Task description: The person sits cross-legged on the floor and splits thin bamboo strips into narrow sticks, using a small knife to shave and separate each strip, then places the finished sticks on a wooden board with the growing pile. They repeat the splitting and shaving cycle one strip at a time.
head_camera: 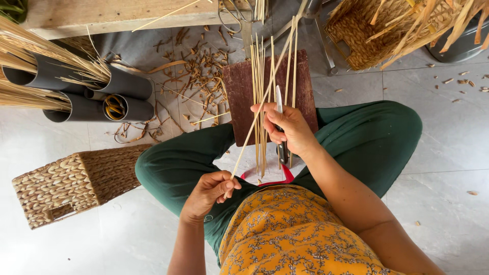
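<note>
Above the board point(239, 97) on the person's lap, the right hand point(288, 130) grips a knife point(279, 102), blade up, its fingers point(272, 116) closed round the handle together with a bundle of thin reeds point(261, 91) standing across the board. Nearer the body than the board, the left hand point(209, 191) pinches the low end of one reed point(265, 97), which slants up over the board past the right hand. Left of the board lie shavings point(201, 76), grey pipes point(102, 97) stuffed with straw, and a woven basket point(71, 183) on the floor.
</note>
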Tool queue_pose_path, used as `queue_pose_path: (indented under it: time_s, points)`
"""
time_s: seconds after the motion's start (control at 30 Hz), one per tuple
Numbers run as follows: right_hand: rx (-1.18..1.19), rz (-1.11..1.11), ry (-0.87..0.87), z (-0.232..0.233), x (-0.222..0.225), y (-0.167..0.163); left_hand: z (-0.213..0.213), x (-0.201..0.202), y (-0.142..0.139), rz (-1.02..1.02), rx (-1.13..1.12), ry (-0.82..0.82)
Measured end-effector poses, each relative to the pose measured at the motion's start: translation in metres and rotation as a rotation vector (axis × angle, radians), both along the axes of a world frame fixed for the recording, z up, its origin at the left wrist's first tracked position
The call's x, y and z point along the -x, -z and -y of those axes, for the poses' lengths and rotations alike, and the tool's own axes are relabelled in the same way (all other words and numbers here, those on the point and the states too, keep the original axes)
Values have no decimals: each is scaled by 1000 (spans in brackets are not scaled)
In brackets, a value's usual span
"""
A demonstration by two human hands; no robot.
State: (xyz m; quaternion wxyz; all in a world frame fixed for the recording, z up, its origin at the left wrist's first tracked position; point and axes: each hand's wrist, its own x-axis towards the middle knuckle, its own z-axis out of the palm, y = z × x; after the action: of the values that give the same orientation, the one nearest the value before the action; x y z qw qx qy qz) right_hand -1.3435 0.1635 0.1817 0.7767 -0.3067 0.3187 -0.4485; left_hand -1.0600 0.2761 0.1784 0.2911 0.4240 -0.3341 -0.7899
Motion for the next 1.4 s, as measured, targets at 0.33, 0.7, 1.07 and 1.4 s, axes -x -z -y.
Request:
queue_pose_path:
  time_s: [0.33, 0.7, 1.07, 1.4]
  points:
    - [20, 21, 119, 22, 12, 9, -12, 8, 14, 2, -69, 6]
    - [154, -225, 492, 71, 56, -18, -24, 1, 20, -3, -99, 38]
    - [138, -218, 460, 93, 95, 23, -29, -8, 21, 43, -85, 62]
    - [-214, 43, 1026, 85, 212, 117, -31, -36, 31, 297, -92, 22]
